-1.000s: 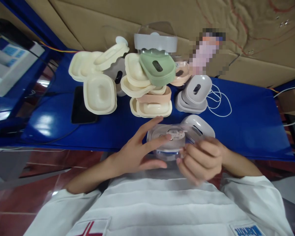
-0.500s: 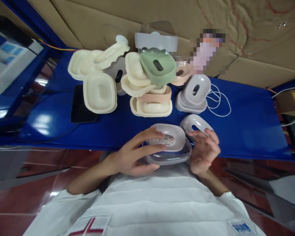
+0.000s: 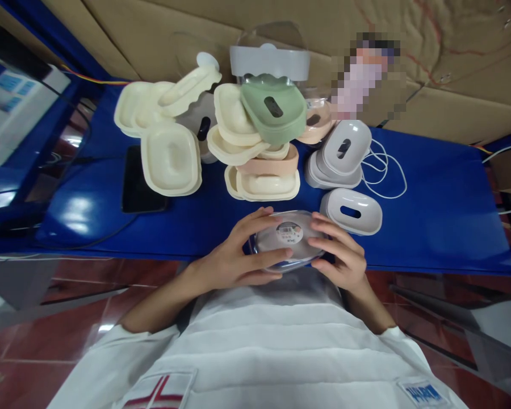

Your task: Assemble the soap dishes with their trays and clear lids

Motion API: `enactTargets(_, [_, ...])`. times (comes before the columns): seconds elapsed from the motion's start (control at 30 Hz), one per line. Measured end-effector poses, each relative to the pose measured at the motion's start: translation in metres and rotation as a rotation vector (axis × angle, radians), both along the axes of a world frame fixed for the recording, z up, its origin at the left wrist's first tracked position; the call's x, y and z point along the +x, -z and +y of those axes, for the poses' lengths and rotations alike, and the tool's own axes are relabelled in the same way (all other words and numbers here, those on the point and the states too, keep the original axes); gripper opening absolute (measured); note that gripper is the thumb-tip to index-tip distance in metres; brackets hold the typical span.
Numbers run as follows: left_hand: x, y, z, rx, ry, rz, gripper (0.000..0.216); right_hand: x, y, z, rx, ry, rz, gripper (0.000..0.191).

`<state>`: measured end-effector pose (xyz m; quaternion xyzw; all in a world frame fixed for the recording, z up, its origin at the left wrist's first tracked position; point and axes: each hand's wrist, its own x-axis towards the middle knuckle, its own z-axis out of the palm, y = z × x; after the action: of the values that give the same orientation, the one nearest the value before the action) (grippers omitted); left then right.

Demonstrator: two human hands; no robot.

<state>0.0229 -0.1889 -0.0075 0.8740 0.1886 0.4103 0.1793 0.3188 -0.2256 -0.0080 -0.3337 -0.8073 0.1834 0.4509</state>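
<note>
A rounded, oblong pale grey dish [image 3: 300,248] with a clear plastic cover [image 3: 298,266] around it sits by the tabletop's [image 3: 434,233] six o'clock edge, long axis nine to three, round printed label [image 3: 289,232] facing up.

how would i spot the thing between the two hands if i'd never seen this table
On the blue table, go to the edge by the white shirt. There the left hand and right hand hold a pale grey dish in a clear casing. Its round printed sticker sets it apart from the slotted dish to its right.
</note>
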Motion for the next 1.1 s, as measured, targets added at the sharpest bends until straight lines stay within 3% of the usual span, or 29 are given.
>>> enactTargets(0.2, [-0.003,-0.004,0.003,-0.049,0.029,0.097,0.047,0.003,0.002,-0.011,0.183,0.113,-0.122,0.066])
enactTargets(0.33, [-0.003,-0.003,0.005,-0.072,0.045,0.140,0.035,0.003,0.005,-0.021,0.130,0.152,-0.221,0.071])
enactTargets(0.47, [-0.003,-0.005,0.006,-0.049,0.026,0.179,0.024,0.003,0.005,-0.023,0.088,0.157,-0.328,0.064])
enactTargets(0.87, [-0.006,0.003,0.009,0.036,-0.012,0.218,0.020,0.005,0.013,-0.028,0.078,0.123,-0.406,0.086])
enactTargets(1.03, [-0.005,0.004,0.009,0.067,-0.005,0.188,0.019,0.000,0.010,-0.021,-0.081,0.142,-0.415,0.092])
enactTargets(1.1, [-0.004,0.004,0.009,0.076,-0.004,0.160,0.026,0.002,0.008,-0.021,-0.068,0.131,-0.404,0.090])
